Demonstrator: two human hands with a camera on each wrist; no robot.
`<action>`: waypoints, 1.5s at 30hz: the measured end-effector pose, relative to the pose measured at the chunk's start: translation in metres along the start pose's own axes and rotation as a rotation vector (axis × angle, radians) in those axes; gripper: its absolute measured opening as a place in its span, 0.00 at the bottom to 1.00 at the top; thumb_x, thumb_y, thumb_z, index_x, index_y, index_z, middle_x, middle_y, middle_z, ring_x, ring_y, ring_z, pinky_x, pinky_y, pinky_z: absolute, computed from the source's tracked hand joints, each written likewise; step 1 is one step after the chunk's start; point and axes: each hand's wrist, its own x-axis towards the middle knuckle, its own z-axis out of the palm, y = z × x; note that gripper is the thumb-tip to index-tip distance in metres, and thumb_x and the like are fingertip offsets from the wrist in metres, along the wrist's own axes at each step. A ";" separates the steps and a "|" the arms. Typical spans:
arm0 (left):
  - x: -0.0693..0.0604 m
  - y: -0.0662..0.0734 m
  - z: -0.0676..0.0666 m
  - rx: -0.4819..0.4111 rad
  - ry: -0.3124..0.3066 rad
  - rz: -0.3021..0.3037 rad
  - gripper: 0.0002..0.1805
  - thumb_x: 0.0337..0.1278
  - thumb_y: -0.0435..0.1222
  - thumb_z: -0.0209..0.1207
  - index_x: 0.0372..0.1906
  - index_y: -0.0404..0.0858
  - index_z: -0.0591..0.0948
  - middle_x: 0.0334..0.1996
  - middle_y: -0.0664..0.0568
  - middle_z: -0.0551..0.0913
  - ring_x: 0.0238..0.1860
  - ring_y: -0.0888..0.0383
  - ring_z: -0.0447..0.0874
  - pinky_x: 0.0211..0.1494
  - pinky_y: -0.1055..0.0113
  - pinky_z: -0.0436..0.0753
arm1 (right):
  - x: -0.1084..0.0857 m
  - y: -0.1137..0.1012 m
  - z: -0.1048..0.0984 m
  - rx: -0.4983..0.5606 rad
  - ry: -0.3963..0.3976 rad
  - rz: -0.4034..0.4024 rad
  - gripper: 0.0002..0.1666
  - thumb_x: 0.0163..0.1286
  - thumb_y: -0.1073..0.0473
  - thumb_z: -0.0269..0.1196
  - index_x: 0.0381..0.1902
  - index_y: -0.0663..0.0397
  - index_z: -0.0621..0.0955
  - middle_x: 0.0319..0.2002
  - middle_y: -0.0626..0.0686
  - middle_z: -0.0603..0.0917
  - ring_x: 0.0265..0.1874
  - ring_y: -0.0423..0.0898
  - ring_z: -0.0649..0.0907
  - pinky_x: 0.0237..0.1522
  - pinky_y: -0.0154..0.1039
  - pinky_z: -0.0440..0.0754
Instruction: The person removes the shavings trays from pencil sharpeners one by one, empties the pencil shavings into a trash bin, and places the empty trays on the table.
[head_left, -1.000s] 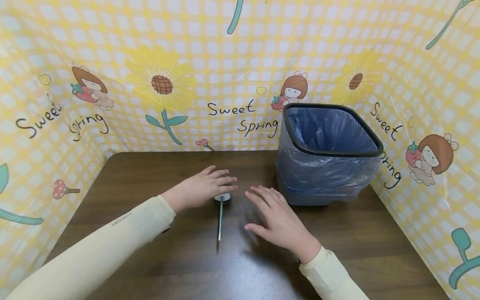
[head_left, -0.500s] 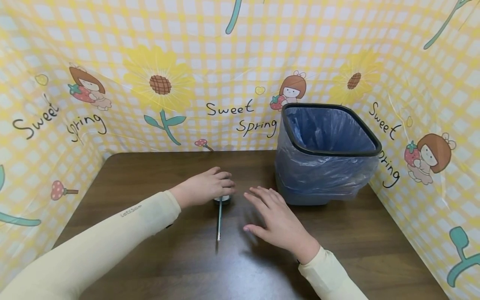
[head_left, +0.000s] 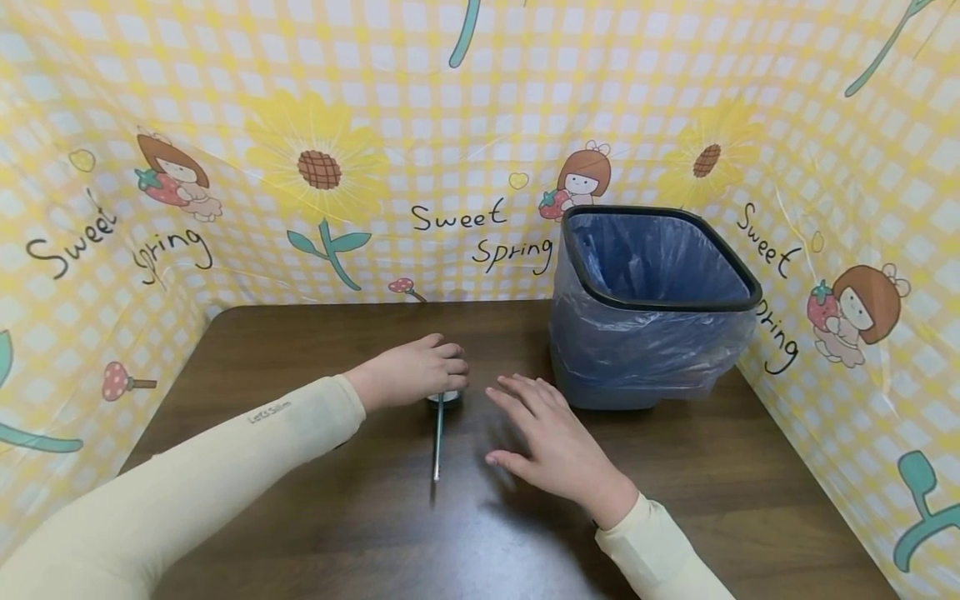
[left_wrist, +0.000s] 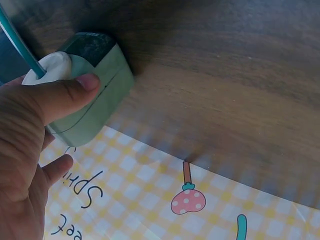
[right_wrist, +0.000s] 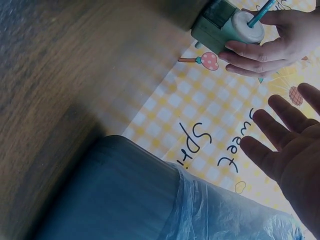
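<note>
A light green pencil sharpener point(left_wrist: 111, 82) with a dark see-through drawer and a white round front stands on the table, left of the bin. A teal pencil point(head_left: 438, 442) sticks out of its white front toward the person. My left hand point(head_left: 408, 372) grips the sharpener, thumb along one side and fingers on the other; in the head view the hand covers most of it. My right hand point(head_left: 558, 446) is held above the table to the right of the pencil, fingers spread and holding nothing. The right wrist view shows the sharpener point(right_wrist: 214, 36) and the left hand point(right_wrist: 280, 42) around it.
A grey bin point(head_left: 600, 395) with a black rim and a blue liner bag point(head_left: 660, 350) stands at the back right, beyond my right hand. Yellow checked sheeting point(head_left: 450, 125) with printed flowers and figures encloses the brown wooden table point(head_left: 315, 517) at the back and sides.
My left hand has shifted slightly right and its fingers have closed in around the sharpener. The right hand and the pencil stay about where they were.
</note>
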 end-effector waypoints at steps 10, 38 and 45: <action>0.002 -0.001 -0.002 0.041 -0.094 0.015 0.35 0.62 0.36 0.68 0.73 0.55 0.73 0.72 0.59 0.73 0.75 0.51 0.65 0.74 0.47 0.68 | -0.001 0.000 0.001 0.002 0.010 -0.004 0.48 0.67 0.31 0.66 0.76 0.48 0.68 0.74 0.56 0.69 0.75 0.55 0.67 0.74 0.59 0.62; 0.006 -0.007 -0.005 0.079 -0.117 0.070 0.32 0.57 0.36 0.72 0.67 0.56 0.78 0.68 0.61 0.77 0.73 0.54 0.69 0.75 0.47 0.67 | -0.004 0.002 -0.001 0.012 0.018 0.014 0.48 0.64 0.34 0.70 0.75 0.50 0.70 0.73 0.57 0.70 0.74 0.55 0.68 0.74 0.59 0.62; -0.001 -0.013 -0.013 -0.015 -0.061 0.021 0.29 0.56 0.34 0.72 0.63 0.54 0.81 0.63 0.61 0.80 0.68 0.53 0.73 0.72 0.49 0.69 | -0.007 0.003 -0.001 0.008 0.018 0.017 0.48 0.65 0.34 0.69 0.75 0.49 0.69 0.74 0.56 0.69 0.74 0.55 0.68 0.74 0.59 0.63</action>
